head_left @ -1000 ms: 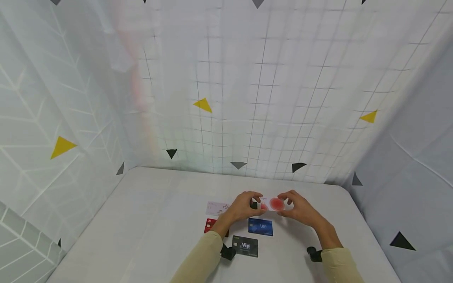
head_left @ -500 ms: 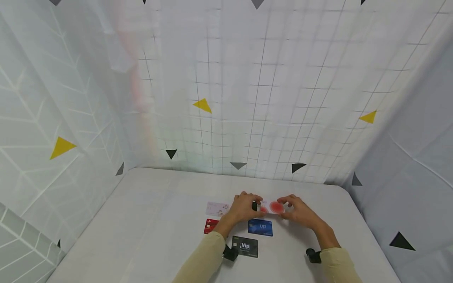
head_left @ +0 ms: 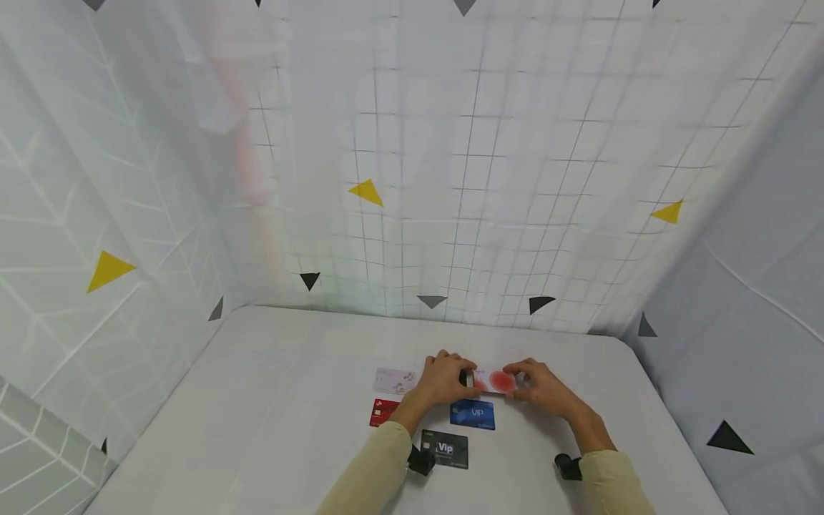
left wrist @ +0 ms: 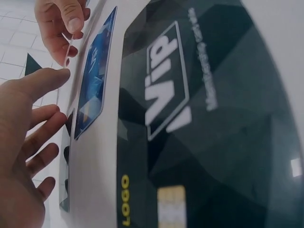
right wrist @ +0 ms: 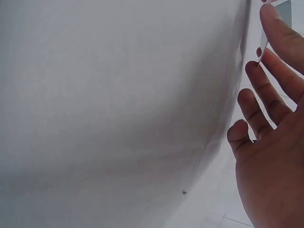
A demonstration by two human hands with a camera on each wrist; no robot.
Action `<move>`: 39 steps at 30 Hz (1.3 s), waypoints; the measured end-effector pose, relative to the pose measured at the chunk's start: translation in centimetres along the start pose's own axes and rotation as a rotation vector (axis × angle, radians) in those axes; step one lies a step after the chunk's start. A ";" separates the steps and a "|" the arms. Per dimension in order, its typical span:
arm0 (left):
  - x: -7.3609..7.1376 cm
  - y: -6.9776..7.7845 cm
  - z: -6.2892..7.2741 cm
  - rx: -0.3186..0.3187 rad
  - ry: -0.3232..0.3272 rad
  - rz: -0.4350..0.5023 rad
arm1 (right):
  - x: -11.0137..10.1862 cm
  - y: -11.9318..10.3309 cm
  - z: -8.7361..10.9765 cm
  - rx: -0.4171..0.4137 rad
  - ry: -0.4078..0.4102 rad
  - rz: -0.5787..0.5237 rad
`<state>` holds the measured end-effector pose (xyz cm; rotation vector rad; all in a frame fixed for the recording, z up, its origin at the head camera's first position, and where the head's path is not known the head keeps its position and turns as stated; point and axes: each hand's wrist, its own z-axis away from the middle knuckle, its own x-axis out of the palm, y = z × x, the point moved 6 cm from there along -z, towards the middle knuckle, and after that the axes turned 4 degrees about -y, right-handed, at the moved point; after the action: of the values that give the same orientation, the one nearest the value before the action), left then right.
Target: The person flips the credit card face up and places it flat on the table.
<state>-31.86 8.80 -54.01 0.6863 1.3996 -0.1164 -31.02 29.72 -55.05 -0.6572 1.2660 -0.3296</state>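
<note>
A pale card with red circles (head_left: 502,381) is pinched by its two short ends, my left hand (head_left: 443,380) on one and my right hand (head_left: 544,388) on the other. It is tilted, just above or at the tabletop; I cannot tell whether it touches. In the left wrist view only its thin edge shows between the hands. Nearer me lies a blue VIP card (head_left: 473,415), then a black Vip card (head_left: 445,449) below my left wrist. Left of that hand lie a pale pink card (head_left: 394,380) and a red card (head_left: 383,412), partly hidden by the forearm.
The cards lie on a white-covered table (head_left: 290,400). A patterned white curtain (head_left: 425,179) stands behind it, with more cloth at both sides. Dark wrist cameras (head_left: 421,461) sit under the forearms, the left one close to the black card.
Both hands have come down slightly and toward me with the circle-printed card, which now sits lower and closer to the blue card. The cards on the table have stayed put.
</note>
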 end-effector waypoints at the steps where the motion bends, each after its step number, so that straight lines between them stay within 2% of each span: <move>1: 0.0 0.1 0.0 -0.004 -0.005 -0.010 | 0.1 0.0 0.0 0.002 -0.001 0.003; 10: 0.5 0.0 -0.2 -0.033 -0.011 -0.071 | 0.4 0.0 -0.3 -0.004 -0.002 0.037; 21: 0.6 0.0 -0.4 -0.032 -0.011 -0.075 | 0.3 0.2 -0.5 -0.012 0.006 0.055; 28: 0.6 0.0 -0.3 -0.032 0.001 -0.058 | 0.4 -0.1 -0.3 -0.045 0.013 0.089; 39: 0.6 -0.3 -0.3 -0.038 -0.002 -0.064 | 0.4 -0.4 -0.3 -0.043 0.004 0.089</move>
<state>-32.15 8.94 -54.65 0.6102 1.4189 -0.1409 -31.17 29.10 -55.19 -0.6346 1.3044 -0.2308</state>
